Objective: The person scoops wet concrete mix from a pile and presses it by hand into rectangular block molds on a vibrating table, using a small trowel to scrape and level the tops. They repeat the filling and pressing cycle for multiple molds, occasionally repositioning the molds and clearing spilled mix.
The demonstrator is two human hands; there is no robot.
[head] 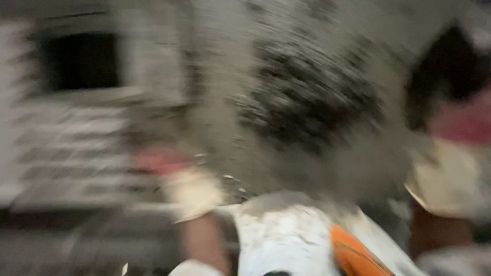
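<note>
- Low in the middle of the frame sits a white sack-like bundle with an orange patch (286, 240), dusted grey, and everything is badly smeared by motion.
- Left hand in a pale work glove (192, 194) is at the bundle's upper left edge, touching or just beside it; the blur hides which, and I cannot tell how far that grip is closed.
- Right hand in a pale work glove (450, 179) is at the right edge of the frame, apart from the bundle; I cannot make out its fingers either, so no call on whether it holds anything.
- Handling, as a judgement: the bundle looks soft and slumped, probably heavy with loose fill, its dusty skin likely slippery. The gathered top edge near the left hand looks the surest hold.
- Behind it a grey rough wall with a dark damp-looking patch (307, 97) fills the centre, close up, so little room forward.
- Upper left shows a dark square opening in pale blockwork (79, 61); another dark gap (450, 66) sits upper right.
- Open room appears only at lower left, where the ground is dim and unclear.
</note>
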